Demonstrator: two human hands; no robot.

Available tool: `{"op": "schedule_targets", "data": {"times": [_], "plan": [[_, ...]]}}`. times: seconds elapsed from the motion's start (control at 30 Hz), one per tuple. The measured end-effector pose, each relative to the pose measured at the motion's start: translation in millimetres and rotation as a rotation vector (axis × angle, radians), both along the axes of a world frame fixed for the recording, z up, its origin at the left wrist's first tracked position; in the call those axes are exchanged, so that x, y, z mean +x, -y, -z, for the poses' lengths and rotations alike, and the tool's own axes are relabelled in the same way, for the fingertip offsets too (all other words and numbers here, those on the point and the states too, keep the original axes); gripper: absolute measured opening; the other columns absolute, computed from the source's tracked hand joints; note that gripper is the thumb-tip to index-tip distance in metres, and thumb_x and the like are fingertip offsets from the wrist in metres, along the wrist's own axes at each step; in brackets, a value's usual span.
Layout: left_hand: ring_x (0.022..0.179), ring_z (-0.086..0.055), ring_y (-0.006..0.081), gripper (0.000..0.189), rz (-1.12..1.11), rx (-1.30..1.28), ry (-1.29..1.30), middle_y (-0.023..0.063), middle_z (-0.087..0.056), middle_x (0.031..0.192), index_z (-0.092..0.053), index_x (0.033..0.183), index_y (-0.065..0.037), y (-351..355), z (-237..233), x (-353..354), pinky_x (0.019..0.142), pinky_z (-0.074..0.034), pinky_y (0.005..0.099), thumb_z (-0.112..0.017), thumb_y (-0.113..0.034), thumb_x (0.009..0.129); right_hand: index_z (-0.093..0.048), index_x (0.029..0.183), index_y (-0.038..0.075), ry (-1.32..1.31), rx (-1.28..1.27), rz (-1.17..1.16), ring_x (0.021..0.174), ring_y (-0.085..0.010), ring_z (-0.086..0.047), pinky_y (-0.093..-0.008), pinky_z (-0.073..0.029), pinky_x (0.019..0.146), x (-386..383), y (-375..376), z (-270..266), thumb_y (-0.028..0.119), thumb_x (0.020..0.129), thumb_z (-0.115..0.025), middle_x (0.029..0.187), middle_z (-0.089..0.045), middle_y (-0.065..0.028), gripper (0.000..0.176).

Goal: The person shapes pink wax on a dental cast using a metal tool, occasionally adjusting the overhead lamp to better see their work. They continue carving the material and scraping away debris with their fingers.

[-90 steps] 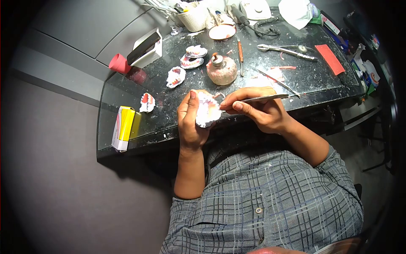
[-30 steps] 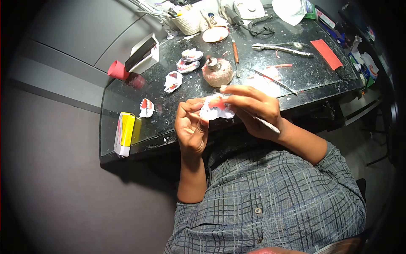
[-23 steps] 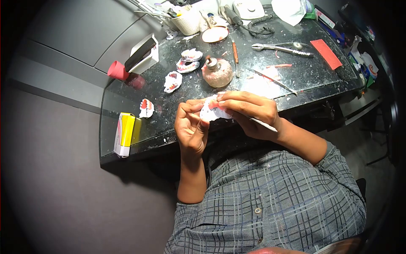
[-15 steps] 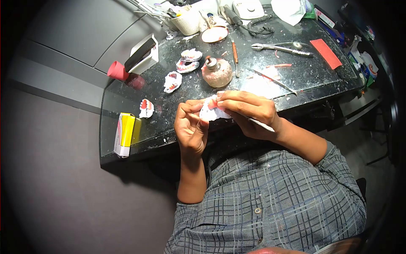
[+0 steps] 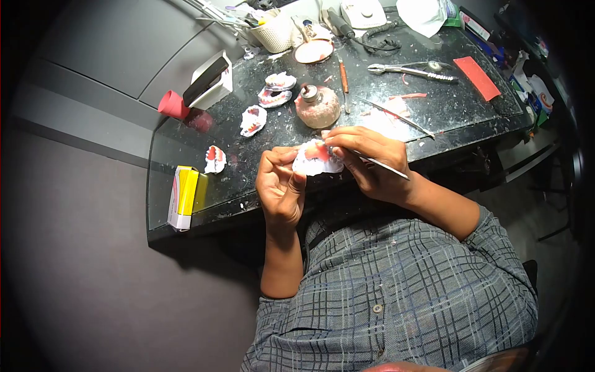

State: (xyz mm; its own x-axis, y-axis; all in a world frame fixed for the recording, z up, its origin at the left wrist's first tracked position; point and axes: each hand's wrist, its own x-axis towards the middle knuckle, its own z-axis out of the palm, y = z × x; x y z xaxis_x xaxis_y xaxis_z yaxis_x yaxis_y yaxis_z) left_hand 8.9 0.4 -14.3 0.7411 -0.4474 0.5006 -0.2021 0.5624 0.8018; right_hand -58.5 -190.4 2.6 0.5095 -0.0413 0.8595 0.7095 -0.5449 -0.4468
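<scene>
Between my hands is a white plaster dental cast (image 5: 308, 167) with pink-red wax on its upper face. My left hand (image 5: 279, 186) grips the cast at its left side, thumb at the front and fingers behind. A slim pale-handled tool (image 5: 390, 168) is pinched in my right hand (image 5: 376, 159), its handle pointing down and right. The tool's tip is hidden behind my fingers at the cast's right edge. Just beyond the cast stands a round spirit burner (image 5: 318, 110) with a metal neck, crusted with pink wax.
More dental casts (image 5: 253, 120) lie left of the burner. A yellow-and-white box (image 5: 183, 197) is at the left edge. Behind are a wooden-handled wax knife (image 5: 344, 77), pliers (image 5: 414, 72), a red-marked thin tool (image 5: 396, 116) and a pink wax sheet (image 5: 477, 79).
My right fingers have drawn back to the right from the cast, baring more of its pink wax. The tool has shifted with them. My left hand stays nearly still.
</scene>
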Motion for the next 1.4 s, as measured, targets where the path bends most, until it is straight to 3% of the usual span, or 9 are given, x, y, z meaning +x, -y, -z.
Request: {"op": "schedule_targets", "data": {"times": [0.27,0.37,0.57,0.67,0.8,0.93,1.03,1.2,1.4], "plan": [[0.113,-0.057,0.0199,0.040,0.017,-0.027,-0.034,0.0112,-0.057,0.117,-0.049,0.115,0.000,-1.9,1.9,2.7,0.104,-0.043,0.0367,-0.076,-0.021,0.092,-0.065,0.106,-0.003,-0.048,0.041,0.030,0.093,-0.0289,-0.074,-0.0342,-0.059,0.079,-1.9,-1.3,1.1,0.001,0.095,-0.065,0.105,-0.072,-0.0176,0.011],[0.113,-0.057,0.0199,0.041,0.011,-0.041,-0.048,0.0109,-0.058,0.117,-0.049,0.115,0.000,-3.2,3.9,4.3,0.104,-0.043,0.0371,-0.076,-0.021,0.092,-0.065,0.106,-0.002,-0.118,0.352,-0.104,0.093,-0.0298,-0.074,-0.0341,-0.058,0.079,1.3,-4.0,7.4,0.003,0.096,-0.064,0.110,-0.072,-0.0179,0.011],[0.113,-0.057,0.0199,0.040,0.026,-0.039,-0.050,0.0110,-0.057,0.117,-0.049,0.114,0.000,-2.8,3.8,3.2,0.105,-0.043,0.0372,-0.076,-0.020,0.092,-0.064,0.120,-0.002,0.020,-0.063,-0.120,0.092,-0.0325,-0.074,-0.0349,-0.059,0.077,1.2,4.0,2.9,0.002,0.095,-0.064,0.115,-0.071,-0.0186,0.025],[0.113,-0.057,0.0199,0.040,0.041,-0.035,-0.043,0.0112,-0.057,0.118,-0.049,0.114,0.000,-3.6,4.2,3.5,0.104,-0.043,0.0370,-0.076,-0.020,0.092,-0.063,0.124,-0.001,-0.188,0.079,0.020,0.098,-0.0356,-0.073,-0.0386,-0.057,0.086,-3.0,-1.6,-2.9,-0.001,0.093,-0.065,0.114,-0.071,-0.0173,0.031],[0.112,-0.058,0.0202,0.039,0.019,-0.028,-0.029,0.0115,-0.057,0.119,-0.049,0.114,-0.001,-3.2,4.3,2.5,0.103,-0.044,0.0368,-0.076,-0.019,0.092,-0.062,0.128,0.000,-0.043,-0.068,-0.008,0.113,-0.0349,-0.068,-0.0454,-0.050,0.103,-2.6,3.7,-5.3,0.002,0.096,-0.062,0.117,-0.071,-0.0159,0.032],[0.112,-0.058,0.0205,0.039,0.024,-0.013,-0.026,0.0115,-0.057,0.119,-0.049,0.114,-0.001,-3.5,3.4,1.6,0.102,-0.044,0.0365,-0.076,-0.018,0.092,-0.059,0.132,0.000,-0.128,-0.069,-0.034,0.118,-0.0366,-0.065,-0.0505,-0.043,0.111,-0.6,2.8,0.4,0.000,0.096,-0.060,0.125,-0.067,-0.0181,0.036],[0.113,-0.058,0.0205,0.039,0.017,-0.011,-0.019,0.0114,-0.057,0.118,-0.049,0.115,0.000,-3.8,4.3,2.6,0.102,-0.044,0.0362,-0.076,-0.018,0.092,-0.059,0.132,0.000,-0.061,-0.066,0.071,0.115,-0.0349,-0.067,-0.0492,-0.045,0.109,0.2,1.6,-7.7,-0.001,0.095,-0.061,0.126,-0.066,-0.0181,0.037],[0.113,-0.058,0.0208,0.040,0.018,-0.025,-0.023,0.0114,-0.057,0.117,-0.049,0.114,0.000,-3.0,2.9,2.0,0.103,-0.044,0.0364,-0.076,-0.020,0.092,-0.066,0.118,0.000,-0.027,-0.048,0.008,0.102,-0.0319,-0.071,-0.0358,-0.058,0.084,-0.8,2.1,-1.4,-0.001,0.090,-0.069,0.113,-0.069,-0.0154,0.028],[0.113,-0.057,0.0211,0.041,0.016,-0.019,-0.022,0.0121,-0.057,0.117,-0.049,0.114,0.000,-3.3,4.7,2.0,0.102,-0.044,0.0364,-0.076,-0.020,0.092,-0.066,0.110,-0.002,-0.050,-0.014,-0.111,0.098,-0.0298,-0.072,-0.0343,-0.058,0.081,-1.3,0.4,-1.9,-0.006,0.088,-0.071,0.108,-0.070,-0.0157,0.023]]}}
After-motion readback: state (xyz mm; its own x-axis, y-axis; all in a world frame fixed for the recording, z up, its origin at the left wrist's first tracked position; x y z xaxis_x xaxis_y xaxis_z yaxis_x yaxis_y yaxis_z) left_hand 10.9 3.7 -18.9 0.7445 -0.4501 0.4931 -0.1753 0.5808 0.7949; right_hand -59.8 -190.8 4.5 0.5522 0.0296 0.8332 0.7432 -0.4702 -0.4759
